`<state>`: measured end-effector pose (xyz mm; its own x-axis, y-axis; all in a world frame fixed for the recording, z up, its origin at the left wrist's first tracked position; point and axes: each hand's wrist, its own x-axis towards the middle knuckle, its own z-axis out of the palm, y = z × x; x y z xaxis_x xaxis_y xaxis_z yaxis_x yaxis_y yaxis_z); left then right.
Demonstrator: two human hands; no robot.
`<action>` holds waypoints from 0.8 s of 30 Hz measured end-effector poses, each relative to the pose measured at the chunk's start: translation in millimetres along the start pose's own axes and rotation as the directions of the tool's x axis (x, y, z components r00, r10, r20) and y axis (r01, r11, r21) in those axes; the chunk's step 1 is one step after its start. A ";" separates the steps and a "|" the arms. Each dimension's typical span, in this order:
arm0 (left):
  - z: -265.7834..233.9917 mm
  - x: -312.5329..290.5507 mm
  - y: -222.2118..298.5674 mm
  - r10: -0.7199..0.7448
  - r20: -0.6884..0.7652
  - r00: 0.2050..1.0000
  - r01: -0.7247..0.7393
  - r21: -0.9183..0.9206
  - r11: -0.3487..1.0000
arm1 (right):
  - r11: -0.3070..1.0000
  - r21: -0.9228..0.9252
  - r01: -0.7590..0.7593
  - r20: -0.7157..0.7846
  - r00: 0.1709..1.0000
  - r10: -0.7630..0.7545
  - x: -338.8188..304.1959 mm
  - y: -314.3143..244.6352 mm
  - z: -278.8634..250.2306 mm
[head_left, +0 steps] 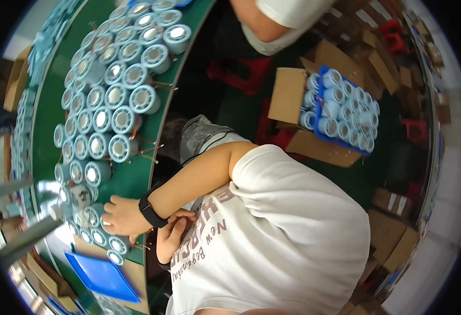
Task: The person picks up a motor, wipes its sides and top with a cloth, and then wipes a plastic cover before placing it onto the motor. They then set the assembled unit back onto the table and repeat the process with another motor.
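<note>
**Two hands at the desk edge, neither grip readable**

Both hands meet low on the left. The right hand, with a black watch on its wrist, lies knuckles-up on the pale blue cylinders nearest the edge of the green desk. Its fingers curl down among them, hiding the fingertips, so I cannot tell whether its grip closes on one. The left hand sits just beside and below that wrist, off the desk and against the white T-shirt. Its fingers are bent, and its palm and anything in it are hidden.

The cylinders stand packed end-up along the curved desk, with thin red wires trailing from some. A blurred metal fixture crosses the left rim. A flat blue tray lies on cardboard below the hands.

Well apart on the floor, an open cardboard box holds more cylinders. At the top edge, another person is cut off by the frame, with a red stool below them.
</note>
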<state>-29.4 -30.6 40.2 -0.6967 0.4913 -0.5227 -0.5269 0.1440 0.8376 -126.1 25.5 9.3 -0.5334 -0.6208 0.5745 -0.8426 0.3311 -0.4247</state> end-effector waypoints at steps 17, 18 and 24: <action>25.3 -29.1 -27.2 0.216 -0.872 0.439 -0.795 -0.265 0.545 | 0.443 0.724 -0.529 0.598 0.801 -0.019 12.8 35.2 -80.7; 25.3 -29.0 -23.3 0.253 -0.792 0.556 -0.788 -0.405 0.463 | 0.309 0.765 -0.566 0.614 0.785 -0.083 13.9 35.4 -84.4; 26.8 -29.1 -12.5 0.402 -0.582 0.707 -0.704 -0.632 0.323 | 0.235 0.798 -0.556 0.597 0.784 -0.172 14.1 32.9 -98.9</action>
<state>10.5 -23.7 49.1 -0.9876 -0.0950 -0.1250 0.0130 -0.8427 0.5382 -168.6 97.8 72.7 -0.2291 -0.9676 0.1060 0.1569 -0.1441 -0.9770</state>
